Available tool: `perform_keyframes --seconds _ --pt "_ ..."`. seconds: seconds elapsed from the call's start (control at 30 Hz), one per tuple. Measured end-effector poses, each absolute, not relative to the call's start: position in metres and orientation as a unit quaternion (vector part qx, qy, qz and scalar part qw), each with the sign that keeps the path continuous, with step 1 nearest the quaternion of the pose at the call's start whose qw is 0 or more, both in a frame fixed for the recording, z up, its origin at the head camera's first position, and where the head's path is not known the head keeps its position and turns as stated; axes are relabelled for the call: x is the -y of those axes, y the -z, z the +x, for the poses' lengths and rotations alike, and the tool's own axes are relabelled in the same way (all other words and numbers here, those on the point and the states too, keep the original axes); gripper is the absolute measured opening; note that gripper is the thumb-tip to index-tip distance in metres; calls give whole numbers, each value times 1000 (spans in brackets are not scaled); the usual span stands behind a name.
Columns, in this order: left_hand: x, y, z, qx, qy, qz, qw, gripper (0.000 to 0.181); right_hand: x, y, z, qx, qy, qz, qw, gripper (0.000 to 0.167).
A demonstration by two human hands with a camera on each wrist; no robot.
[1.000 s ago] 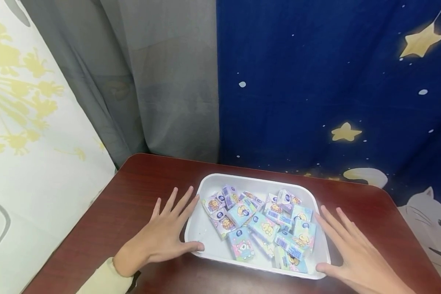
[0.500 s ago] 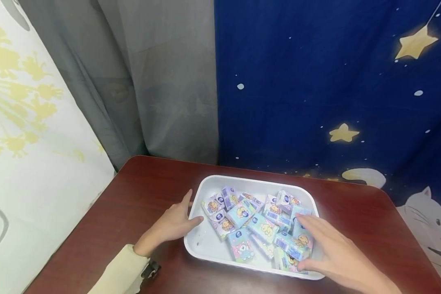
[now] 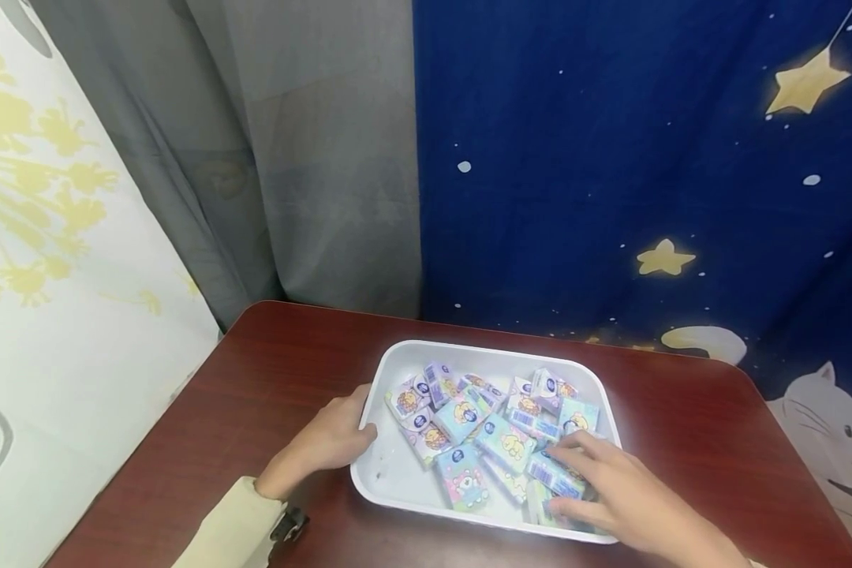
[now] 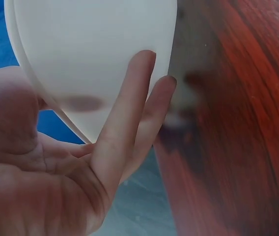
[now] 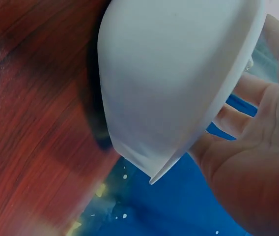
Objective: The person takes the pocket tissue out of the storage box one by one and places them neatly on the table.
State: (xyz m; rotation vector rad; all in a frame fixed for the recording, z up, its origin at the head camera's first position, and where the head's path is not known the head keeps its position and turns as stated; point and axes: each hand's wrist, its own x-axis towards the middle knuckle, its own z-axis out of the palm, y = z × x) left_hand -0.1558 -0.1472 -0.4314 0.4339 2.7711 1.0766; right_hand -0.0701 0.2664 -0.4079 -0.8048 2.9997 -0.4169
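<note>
A white plastic tray [image 3: 397, 473] stands on the table, holding several small tissue packs [image 3: 507, 443] in pastel wrappers with cartoon animals. My left hand [image 3: 334, 432] grips its left rim, thumb over the edge; in the left wrist view the fingers [image 4: 122, 118] lie along the outer wall [image 4: 95, 44]. My right hand [image 3: 614, 489] reaches over the right rim, thumb and fingers apart above the right-hand packs, around a blue pack with a barcode [image 3: 554, 475]. From the right wrist, the tray's outer wall [image 5: 169, 73] hides its fingertips. I cannot see whether they touch a pack.
The tray sits on a dark red wooden table [image 3: 305, 347] with rounded far corners. Behind hang a grey curtain [image 3: 334, 158] and a blue starry curtain [image 3: 539, 237]. A white patterned cloth [image 3: 78, 355] is at the left.
My left hand has gone from spread fingers beside the tray to gripping its left rim. My right hand has moved from the right rim leftward over the packs. The tray has shifted slightly left.
</note>
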Motion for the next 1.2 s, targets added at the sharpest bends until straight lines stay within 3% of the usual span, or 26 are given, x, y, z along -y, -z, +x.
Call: perform_keyframes --seconds 0.27,0.6,0.83,1.2 --pt "146 427 -155 -918 -364 139 76 61 -274 408 -72 -951 153 -270 17 50" --pt "142 425 -153 -919 -366 111 98 63 -279 398 -70 -956 170 -238 10 44" --pt "147 425 -154 -920 -367 102 98 64 -291 396 -79 -945 183 -229 -143 48" --pt "138 420 -155 -914 -375 85 130 71 -333 405 -107 -936 249 -116 -222 52"
